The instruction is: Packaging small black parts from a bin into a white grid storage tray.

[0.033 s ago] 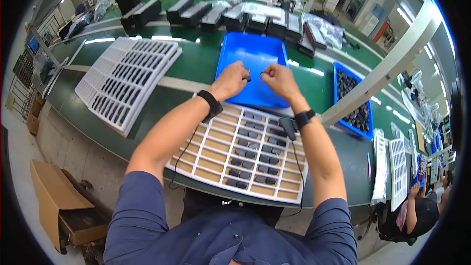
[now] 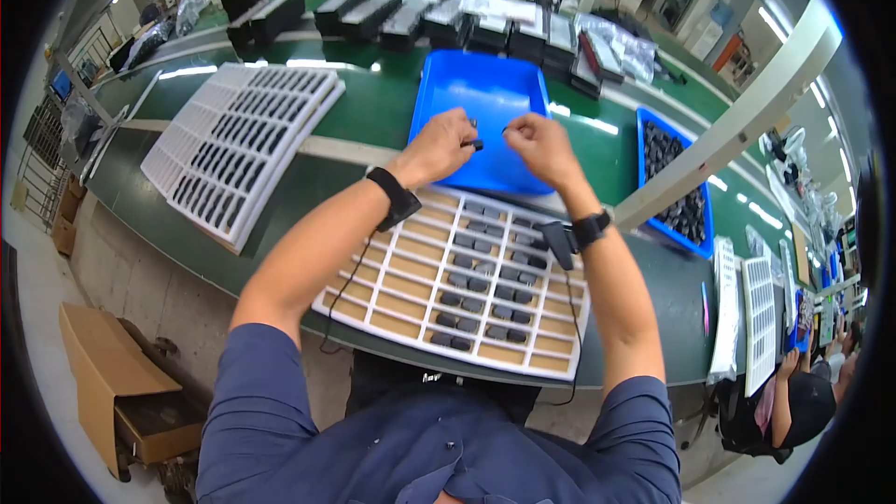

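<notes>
My left hand [image 2: 441, 147] is closed over the blue tray [image 2: 481, 93], its fingers gripping small black parts [image 2: 477, 145] that stick out past the fingertips. Across a small gap, my right hand [image 2: 541, 147] is pinched, with a tiny dark bit at its fingertips that is too small to name. Below both hands lies a white grid frame [image 2: 373, 287] on a brown board. Several dark grey pieces [image 2: 459, 301] sit in its middle and right columns, mostly in pairs, while the left columns show bare brown board.
On the left stands a stack of white grid trays [image 2: 238, 145] holding black pieces. A blue bin [image 2: 642, 163] full of dark parts sits to the right, behind a white post [image 2: 747, 121]. Black boxes [image 2: 401, 23] line the back. A cardboard box [image 2: 121, 392] is on the floor.
The black parts in my left hand show more clearly beyond the fingers. My right hand has shifted slightly right, with its pinch kept.
</notes>
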`<state>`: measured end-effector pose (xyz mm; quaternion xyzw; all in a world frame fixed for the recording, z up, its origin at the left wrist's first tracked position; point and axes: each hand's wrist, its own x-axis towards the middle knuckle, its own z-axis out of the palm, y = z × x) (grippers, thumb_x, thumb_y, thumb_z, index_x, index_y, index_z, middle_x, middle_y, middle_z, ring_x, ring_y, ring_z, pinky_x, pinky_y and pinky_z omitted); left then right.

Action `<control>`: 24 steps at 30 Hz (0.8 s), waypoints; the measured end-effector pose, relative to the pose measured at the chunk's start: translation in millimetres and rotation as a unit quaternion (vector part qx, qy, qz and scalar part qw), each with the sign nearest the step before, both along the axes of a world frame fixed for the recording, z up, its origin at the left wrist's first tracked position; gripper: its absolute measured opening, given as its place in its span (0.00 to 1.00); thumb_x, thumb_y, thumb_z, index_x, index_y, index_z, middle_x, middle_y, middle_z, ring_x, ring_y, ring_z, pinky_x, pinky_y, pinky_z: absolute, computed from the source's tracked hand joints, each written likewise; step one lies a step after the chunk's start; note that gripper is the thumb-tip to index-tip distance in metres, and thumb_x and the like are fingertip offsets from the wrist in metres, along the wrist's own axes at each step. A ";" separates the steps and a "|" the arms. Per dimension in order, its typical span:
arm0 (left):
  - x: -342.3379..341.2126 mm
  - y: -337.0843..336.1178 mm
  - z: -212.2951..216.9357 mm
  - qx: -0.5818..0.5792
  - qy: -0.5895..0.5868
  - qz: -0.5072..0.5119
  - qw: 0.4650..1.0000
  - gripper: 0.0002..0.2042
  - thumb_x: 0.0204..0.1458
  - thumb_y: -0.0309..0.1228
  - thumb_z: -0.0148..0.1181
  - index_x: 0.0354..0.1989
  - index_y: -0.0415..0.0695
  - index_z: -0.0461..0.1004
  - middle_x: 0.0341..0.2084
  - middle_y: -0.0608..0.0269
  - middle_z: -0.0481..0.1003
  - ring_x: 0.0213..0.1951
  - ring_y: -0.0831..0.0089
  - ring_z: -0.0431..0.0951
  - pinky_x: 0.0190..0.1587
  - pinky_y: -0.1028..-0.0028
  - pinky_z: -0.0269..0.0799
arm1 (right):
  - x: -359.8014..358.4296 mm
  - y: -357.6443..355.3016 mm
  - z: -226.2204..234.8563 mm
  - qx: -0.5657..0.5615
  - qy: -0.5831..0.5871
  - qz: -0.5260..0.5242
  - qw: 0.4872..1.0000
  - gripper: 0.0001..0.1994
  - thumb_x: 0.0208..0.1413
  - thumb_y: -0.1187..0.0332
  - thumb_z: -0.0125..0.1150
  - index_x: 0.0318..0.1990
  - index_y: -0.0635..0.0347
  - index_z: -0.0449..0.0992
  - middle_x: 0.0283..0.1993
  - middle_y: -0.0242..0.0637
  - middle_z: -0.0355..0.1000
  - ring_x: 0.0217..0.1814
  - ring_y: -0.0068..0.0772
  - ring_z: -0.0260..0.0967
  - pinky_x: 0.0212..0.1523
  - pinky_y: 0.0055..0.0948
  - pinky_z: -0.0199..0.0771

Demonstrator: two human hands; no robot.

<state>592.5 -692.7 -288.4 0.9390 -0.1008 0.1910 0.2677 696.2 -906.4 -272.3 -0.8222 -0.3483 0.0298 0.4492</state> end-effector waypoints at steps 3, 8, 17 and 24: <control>-60.9 -16.8 26.2 -0.146 -0.010 -0.096 0.985 0.07 0.51 0.24 0.71 0.35 0.36 0.80 0.36 0.56 0.77 0.39 0.60 0.80 0.42 0.69 0.77 | -45.8 -48.6 13.5 0.116 0.167 0.059 0.977 0.11 0.66 0.67 0.67 0.46 0.67 0.82 0.37 0.30 0.81 0.36 0.20 0.76 0.42 0.23 0.78; -167.5 -79.0 31.5 -0.130 0.010 -0.151 0.980 0.03 0.50 0.20 0.65 0.27 0.38 0.76 0.39 0.58 0.78 0.43 0.58 0.80 0.41 0.64 0.77 | -157.2 -141.7 10.5 0.104 0.304 0.002 0.947 0.10 0.65 0.71 0.68 0.47 0.69 0.82 0.36 0.31 0.81 0.36 0.19 0.76 0.41 0.21 0.77; -225.4 -149.8 -13.5 -0.030 -0.030 -0.208 0.977 0.07 0.50 0.17 0.67 0.26 0.39 0.74 0.43 0.58 0.79 0.45 0.57 0.80 0.38 0.65 0.79 | -291.3 -170.8 -12.6 0.021 0.136 -0.132 0.982 0.09 0.60 0.73 0.70 0.47 0.65 0.83 0.37 0.37 0.79 0.35 0.28 0.74 0.38 0.32 0.74; -242.0 -155.2 -18.3 0.066 -0.036 -0.214 0.974 0.06 0.48 0.20 0.65 0.23 0.38 0.74 0.47 0.53 0.77 0.50 0.56 0.78 0.42 0.65 0.82 | -293.6 -163.6 -32.4 -0.038 -0.086 -0.056 0.994 0.08 0.57 0.72 0.72 0.44 0.61 0.84 0.36 0.40 0.74 0.38 0.42 0.71 0.41 0.37 0.73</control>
